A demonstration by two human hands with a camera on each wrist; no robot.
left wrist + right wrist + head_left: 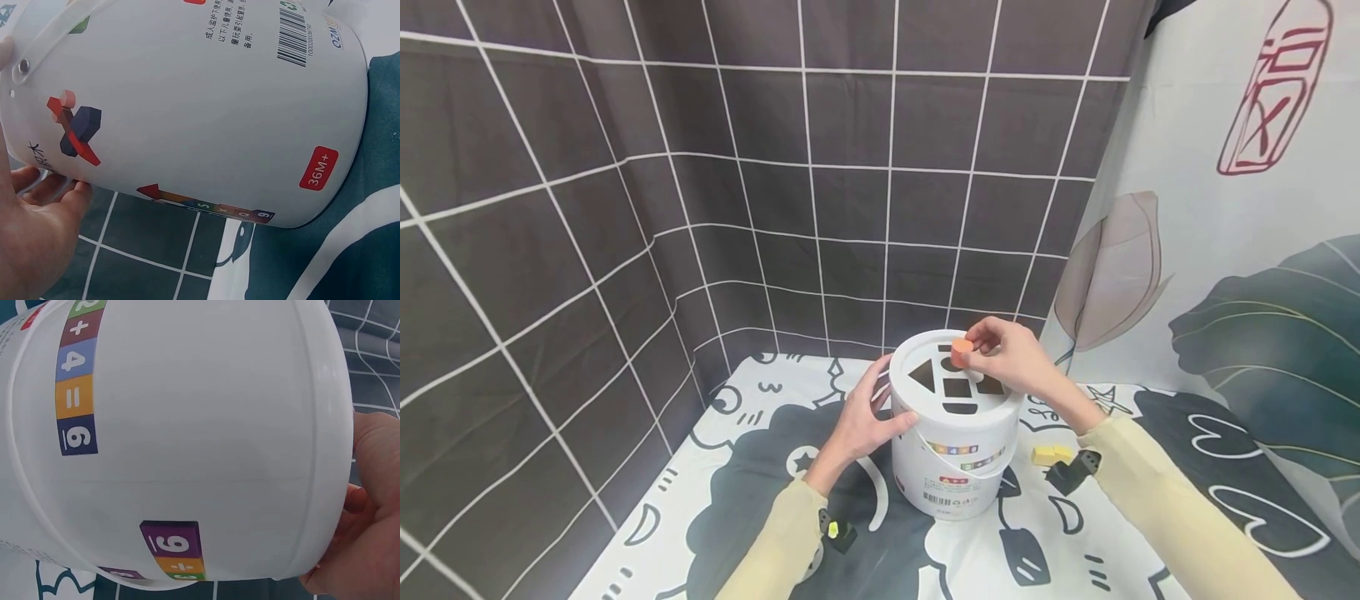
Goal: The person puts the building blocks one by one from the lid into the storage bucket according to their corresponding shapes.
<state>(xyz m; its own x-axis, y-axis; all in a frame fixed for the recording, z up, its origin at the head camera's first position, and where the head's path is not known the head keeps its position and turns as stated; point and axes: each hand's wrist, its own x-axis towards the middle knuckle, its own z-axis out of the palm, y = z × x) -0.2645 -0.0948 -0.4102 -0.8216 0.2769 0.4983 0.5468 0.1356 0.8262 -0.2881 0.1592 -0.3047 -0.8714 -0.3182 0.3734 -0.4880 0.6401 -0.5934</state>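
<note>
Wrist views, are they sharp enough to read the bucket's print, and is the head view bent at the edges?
Left wrist view: white bucket evenly lit, its barcode and 36M+ badge crisp, the left hand soft and close. Right wrist view: number strip sharp, a mild sheen along the rim. Head view: wide-angle bowing curves the tile lines; the orange block in the right hand stays clear.

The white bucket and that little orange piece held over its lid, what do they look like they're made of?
The white bucket looks like plastic with a smooth, slightly glossy finish: soft highlights run along its wall, printed labels sit flat on it, and a thin white handle is riveted on. The orange piece, pinched by the right hand, has a flat matte colour and crisp edges; painted wood seems likely, though plastic or foam can't be ruled out.
</note>
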